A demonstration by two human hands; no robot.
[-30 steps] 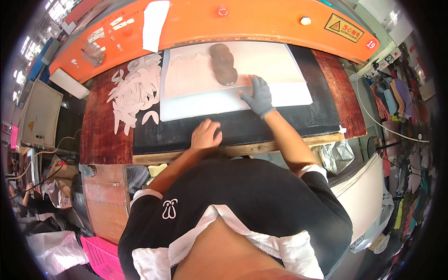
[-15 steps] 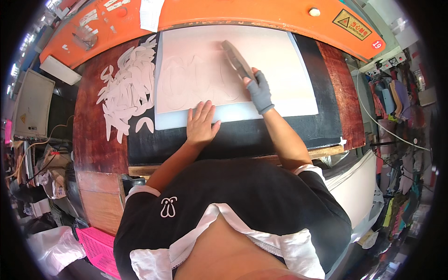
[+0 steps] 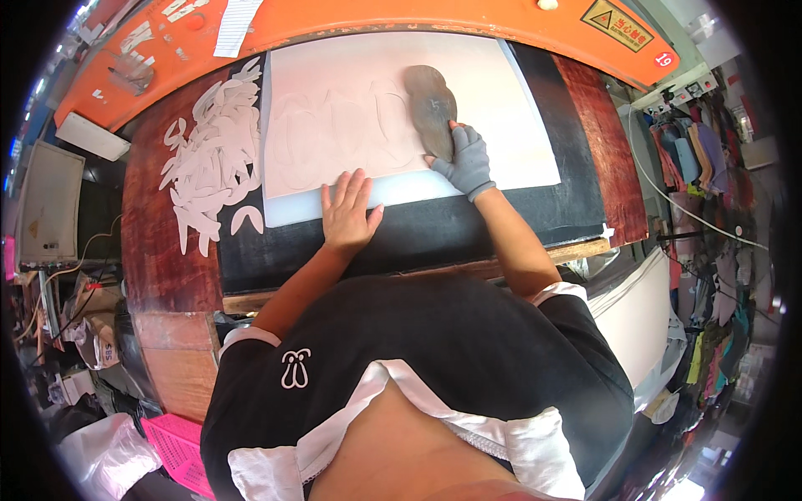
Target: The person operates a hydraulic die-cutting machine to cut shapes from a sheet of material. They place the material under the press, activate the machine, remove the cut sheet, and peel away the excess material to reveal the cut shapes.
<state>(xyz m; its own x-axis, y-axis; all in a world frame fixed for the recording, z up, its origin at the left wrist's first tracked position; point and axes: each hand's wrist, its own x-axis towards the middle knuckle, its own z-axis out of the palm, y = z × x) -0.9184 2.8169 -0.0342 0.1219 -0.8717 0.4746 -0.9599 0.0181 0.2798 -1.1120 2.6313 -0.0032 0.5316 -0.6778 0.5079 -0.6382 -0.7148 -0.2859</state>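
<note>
A pale pink sheet [image 3: 334,71] with several curved outlines cut in it lies on a white cutting board [image 3: 292,211]. My left hand [image 3: 347,213], bare with fingers stretched, lies flat across the near edge of the sheet and board. In a grey fingerless glove, my right hand [image 3: 462,163] grips the near end of a grey-brown cutting die [image 3: 429,104]. The die is long, with rounded lobes, and lies over the sheet just right of the cut outlines. Whether it rests fully on the sheet I cannot tell.
An orange press beam [image 3: 334,21] spans the far side. Cut pale pieces [image 3: 213,150] are heaped at the left, one curved piece [image 3: 247,219] lying apart. A black mat [image 3: 576,167] is under the board, on a reddish-brown table [image 3: 154,267]. A pink basket [image 3: 180,451] stands lower left.
My right hand has turned the cutting die from tilted on edge to broad face up, beside the cut outlines. My left hand stays flat at the near edge. The whole view has shifted slightly.
</note>
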